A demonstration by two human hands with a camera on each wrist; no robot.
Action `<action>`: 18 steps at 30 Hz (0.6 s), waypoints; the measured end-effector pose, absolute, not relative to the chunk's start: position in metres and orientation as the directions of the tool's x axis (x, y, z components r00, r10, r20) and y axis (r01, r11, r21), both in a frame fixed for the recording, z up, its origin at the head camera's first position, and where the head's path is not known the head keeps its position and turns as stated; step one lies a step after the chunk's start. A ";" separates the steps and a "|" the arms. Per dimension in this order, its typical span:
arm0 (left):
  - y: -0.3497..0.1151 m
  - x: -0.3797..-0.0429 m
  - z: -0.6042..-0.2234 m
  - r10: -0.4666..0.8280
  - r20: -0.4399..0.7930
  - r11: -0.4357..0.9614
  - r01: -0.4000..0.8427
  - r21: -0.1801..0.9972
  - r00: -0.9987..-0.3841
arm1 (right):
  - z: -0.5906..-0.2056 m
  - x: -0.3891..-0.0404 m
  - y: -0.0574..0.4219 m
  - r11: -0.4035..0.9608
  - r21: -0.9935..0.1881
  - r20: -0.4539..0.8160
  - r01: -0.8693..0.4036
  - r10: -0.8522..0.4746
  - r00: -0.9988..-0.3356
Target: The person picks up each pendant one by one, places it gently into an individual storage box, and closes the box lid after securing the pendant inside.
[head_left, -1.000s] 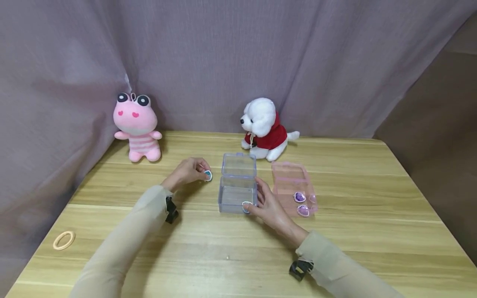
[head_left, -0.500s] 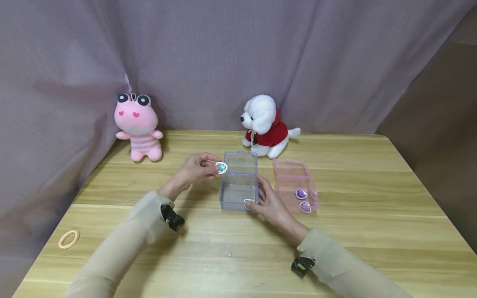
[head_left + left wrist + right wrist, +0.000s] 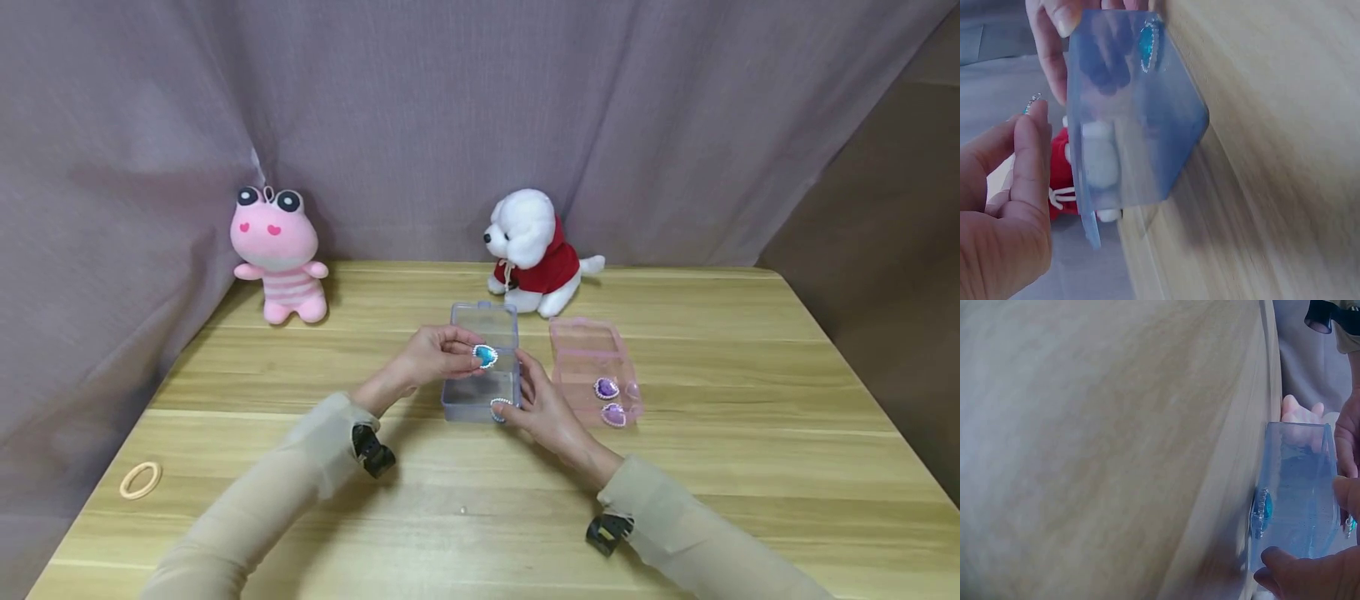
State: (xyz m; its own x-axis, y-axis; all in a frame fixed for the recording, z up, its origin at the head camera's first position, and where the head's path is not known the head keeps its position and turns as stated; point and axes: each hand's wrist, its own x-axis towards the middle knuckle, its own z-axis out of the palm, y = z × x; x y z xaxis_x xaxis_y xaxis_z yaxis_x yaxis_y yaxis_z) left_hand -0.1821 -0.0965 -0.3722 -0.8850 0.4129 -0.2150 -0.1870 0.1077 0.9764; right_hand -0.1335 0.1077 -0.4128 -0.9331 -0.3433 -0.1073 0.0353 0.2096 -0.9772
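the right hand is gripping the box steady while the left hand is pinching a gem over it, best lowered gently.

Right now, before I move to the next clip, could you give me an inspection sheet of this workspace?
Surface: wood-grain table, with a tiny speck toward the near edge.
Job's things: open clear blue box; teal gem above it; second teal gem at its near right corner; open pink box to its right with two purple gems.
Clutter: pale ring at left; pink plush toy and white plush dog at the back.
Hands: left hand pinches the first teal gem; right hand grips the blue box.
Cables: nothing seen.
Surroundings: greyish-purple curtain behind the table.
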 end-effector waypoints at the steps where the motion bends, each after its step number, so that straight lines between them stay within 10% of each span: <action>1: -0.095 -0.182 -0.372 0.417 -0.216 0.109 -0.187 0.976 -0.883 | -0.413 -0.133 0.108 0.212 -0.977 -0.109 0.036 -0.344 -0.933; 18: -0.076 -0.179 -0.380 0.427 -0.210 0.235 -0.116 0.965 -0.879 | -0.412 -0.133 0.107 0.191 -0.980 -0.120 0.057 -0.336 -0.934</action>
State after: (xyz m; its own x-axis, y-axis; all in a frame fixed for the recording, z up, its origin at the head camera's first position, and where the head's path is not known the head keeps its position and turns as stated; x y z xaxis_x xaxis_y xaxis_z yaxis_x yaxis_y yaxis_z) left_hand -0.1789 -0.0756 -0.3800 -0.8794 0.4274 -0.2100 -0.1162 0.2351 0.9650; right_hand -0.1329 0.1071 -0.4123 -0.9340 -0.3365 -0.1201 0.0570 0.1914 -0.9799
